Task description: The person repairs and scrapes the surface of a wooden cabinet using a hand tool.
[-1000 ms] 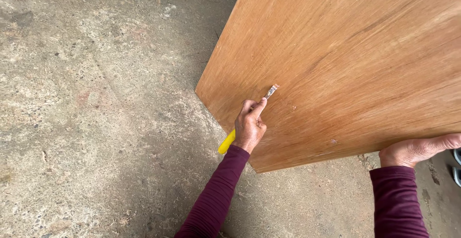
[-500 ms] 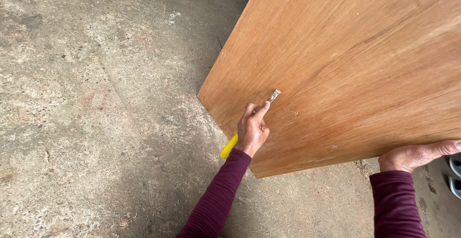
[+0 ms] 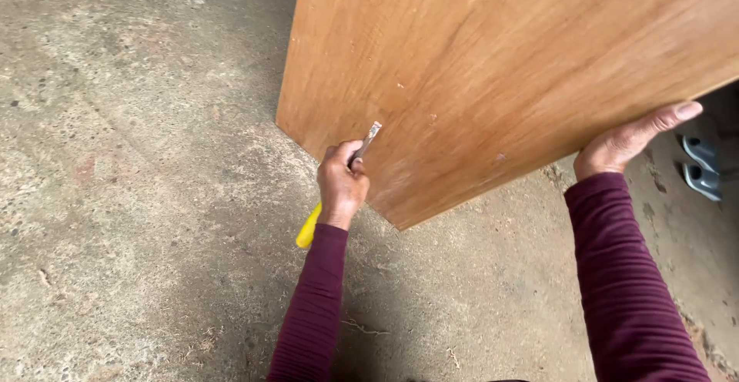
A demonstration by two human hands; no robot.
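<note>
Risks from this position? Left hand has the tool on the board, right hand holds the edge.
1. The plywood board stands tilted on the concrete floor, steadied only by the right hand at its edge; it might slip or tip.
2. The left hand presses the yellow-handled tool, its metal tip on the veneer; a slip might gouge the face.

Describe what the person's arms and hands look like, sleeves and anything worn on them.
Both arms wear long, dark maroon sleeves with fine horizontal ribbing, reaching to the wrists. The left hand and right hand are bare: no gloves, and no rings, watch or bracelet show. The right thumb's nail is visible, short and plain.
</note>
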